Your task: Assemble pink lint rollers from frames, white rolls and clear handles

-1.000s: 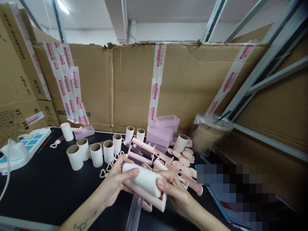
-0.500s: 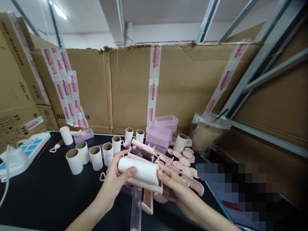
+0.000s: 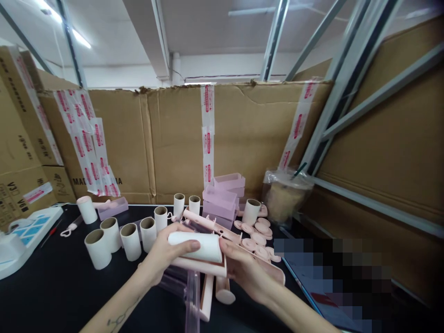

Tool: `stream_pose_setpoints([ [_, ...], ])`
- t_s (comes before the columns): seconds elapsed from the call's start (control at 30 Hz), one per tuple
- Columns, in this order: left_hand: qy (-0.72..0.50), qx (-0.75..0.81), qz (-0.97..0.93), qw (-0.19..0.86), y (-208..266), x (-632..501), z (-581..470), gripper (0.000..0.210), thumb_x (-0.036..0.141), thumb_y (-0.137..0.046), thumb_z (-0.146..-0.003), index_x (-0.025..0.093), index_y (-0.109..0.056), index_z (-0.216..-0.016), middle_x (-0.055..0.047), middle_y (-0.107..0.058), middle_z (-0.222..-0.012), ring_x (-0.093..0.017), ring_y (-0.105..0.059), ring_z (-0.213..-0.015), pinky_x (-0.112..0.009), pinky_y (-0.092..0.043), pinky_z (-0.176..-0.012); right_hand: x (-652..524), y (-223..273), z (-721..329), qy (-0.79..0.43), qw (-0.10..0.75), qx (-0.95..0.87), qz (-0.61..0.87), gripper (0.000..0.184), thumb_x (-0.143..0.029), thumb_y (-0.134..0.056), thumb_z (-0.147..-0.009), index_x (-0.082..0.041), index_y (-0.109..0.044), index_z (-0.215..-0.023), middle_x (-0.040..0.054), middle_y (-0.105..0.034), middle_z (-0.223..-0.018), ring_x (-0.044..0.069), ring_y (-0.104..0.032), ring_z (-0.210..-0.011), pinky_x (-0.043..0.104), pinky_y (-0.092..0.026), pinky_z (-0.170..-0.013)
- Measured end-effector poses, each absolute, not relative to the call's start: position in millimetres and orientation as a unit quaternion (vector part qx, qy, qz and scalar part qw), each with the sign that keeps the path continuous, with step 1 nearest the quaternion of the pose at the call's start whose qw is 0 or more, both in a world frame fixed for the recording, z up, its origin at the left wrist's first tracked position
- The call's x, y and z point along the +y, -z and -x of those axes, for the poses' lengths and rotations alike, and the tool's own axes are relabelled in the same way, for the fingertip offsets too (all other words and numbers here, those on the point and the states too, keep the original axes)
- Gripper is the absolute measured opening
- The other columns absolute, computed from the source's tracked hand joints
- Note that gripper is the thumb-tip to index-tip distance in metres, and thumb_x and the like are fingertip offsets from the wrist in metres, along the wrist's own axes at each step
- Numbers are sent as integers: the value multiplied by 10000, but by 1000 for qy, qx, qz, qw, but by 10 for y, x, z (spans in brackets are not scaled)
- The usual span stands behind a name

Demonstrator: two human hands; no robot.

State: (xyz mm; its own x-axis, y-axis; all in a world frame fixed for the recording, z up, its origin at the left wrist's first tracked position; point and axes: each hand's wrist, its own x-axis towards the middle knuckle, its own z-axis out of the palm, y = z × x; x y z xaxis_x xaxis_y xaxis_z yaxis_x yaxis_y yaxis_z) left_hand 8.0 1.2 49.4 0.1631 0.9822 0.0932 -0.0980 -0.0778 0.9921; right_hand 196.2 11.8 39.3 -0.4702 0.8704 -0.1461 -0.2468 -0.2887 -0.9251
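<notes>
A white cardboard tube (image 3: 196, 245) lies lengthwise between my two hands, tilted slightly down to the right. My left hand (image 3: 169, 249) wraps round its left end, thumb along the front. At the right end, my right hand (image 3: 239, 259) grips a pale pink plastic holder (image 3: 201, 267) that runs under the tube, with its fingers at the tube's end. Whether the tube sits fully inside the holder I cannot tell. Below my hands are more pink plastic parts (image 3: 207, 300) and a clear purplish strip (image 3: 193, 300).
Several white tubes (image 3: 98, 249) stand upright at left. Purple trays (image 3: 220, 199) are stacked at the back, with pink discs (image 3: 258, 238) to their right. A bagged drink cup (image 3: 286, 199), a phone-like device (image 3: 305, 286) and a power strip (image 3: 26, 236) flank the black table. Cardboard walls (image 3: 173, 138) rise behind.
The camera view has tilted up and turned slightly right. Both hands still hold the tube and pink holder, and the right hand's fingers have shifted a little at the tube's end.
</notes>
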Motion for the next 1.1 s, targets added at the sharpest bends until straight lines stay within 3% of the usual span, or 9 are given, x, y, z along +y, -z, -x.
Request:
stream_pose_setpoints([
  [0.13, -477, 395, -531, 578, -422, -65, -67, 326, 355, -771, -623, 169, -531, -740, 0, -605, -785, -143, -548, -745, -209, -411, -647, 95, -359, -1931, -754, 405, -378, 353, 288, -417, -733, -633, -156, -656, -726, 0, -634, -609, 131, -518, -537, 220, -316, -482],
  [0.27, -504, 440, -546, 504, -284, 4, -18, 376, 391, -765, -610, 167, -464, -588, 65, -409, -583, -100, -471, -558, -231, -438, -583, 253, -295, -1906, -759, 427, -307, 384, 218, -284, -752, -628, -151, -589, -572, -14, -601, -489, 111, -514, -443, 217, -365, -451],
  [0.33, -518, 460, -556, 458, -222, 61, 12, 323, 383, -765, -607, 172, -536, -696, 57, -412, -643, -122, -497, -618, -271, -469, -639, 333, -272, -1884, -757, 433, -300, 386, 223, -279, -751, -635, -170, -567, -574, -30, -588, -465, 112, -517, -431, 223, -397, -458],
  [0.4, -513, 468, -592, 409, -188, 87, 34, 405, 347, -786, -582, 191, -574, -889, 10, -490, -796, -179, -536, -795, -320, -466, -757, 374, -267, -1856, -757, 440, -292, 384, 225, -310, -746, -648, -190, -561, -605, -38, -593, -480, 122, -536, -450, 236, -429, -478],
  [0.53, -476, 484, -676, 286, -163, 18, 23, 534, 394, -758, -612, 228, -529, -1064, -71, -518, -1050, -276, -476, -1046, -435, -375, -929, 377, -279, -1823, -759, 448, -281, 380, 224, -348, -743, -657, -200, -574, -643, -25, -601, -503, 140, -549, -476, 251, -444, -471],
  [0.67, -455, 462, -733, 206, -146, -59, -61, 717, 465, -773, -571, 215, -458, -1165, -113, -474, -1175, -321, -398, -1159, -485, -333, -976, 384, -276, -1853, -735, 482, -289, 380, 261, -393, -732, -671, -205, -561, -613, -58, -494, -403, 115, -450, -381, 241, -375, -394],
  [0.83, -442, 427, -751, 244, -304, 19, -262, 643, 466, -692, -688, 221, -456, -1234, -134, -510, -1240, -336, -438, -1175, -483, -326, -981, 369, -334, -1888, -693, 529, -315, 376, 293, -412, -762, -628, -211, -549, -614, -89, -412, -383, 85, -376, -368, 226, -322, -395],
  [1.0, -403, 431, -760, 275, -445, 59, -387, 789, 544, -710, -622, 301, -420, -1314, -113, -531, -1282, -403, -505, -1120, -497, -379, -905, 286, -396, -1904, -660, 541, -360, 378, 344, -444, -759, -621, -203, -520, -568, -89, -383, -392, 74, -310, -374, 215, -258, -373],
  [1.1, -391, 458, -755, 259, -439, 13, -315, 778, 553, -731, -582, 315, -477, -1277, -107, -589, -1205, -410, -556, -1034, -498, -391, -876, 207, -404, -1957, -634, 519, -406, 405, 319, -467, -749, -629, -190, -591, -618, -47, -524, -514, 103, -425, -473, 216, -330, -436],
])
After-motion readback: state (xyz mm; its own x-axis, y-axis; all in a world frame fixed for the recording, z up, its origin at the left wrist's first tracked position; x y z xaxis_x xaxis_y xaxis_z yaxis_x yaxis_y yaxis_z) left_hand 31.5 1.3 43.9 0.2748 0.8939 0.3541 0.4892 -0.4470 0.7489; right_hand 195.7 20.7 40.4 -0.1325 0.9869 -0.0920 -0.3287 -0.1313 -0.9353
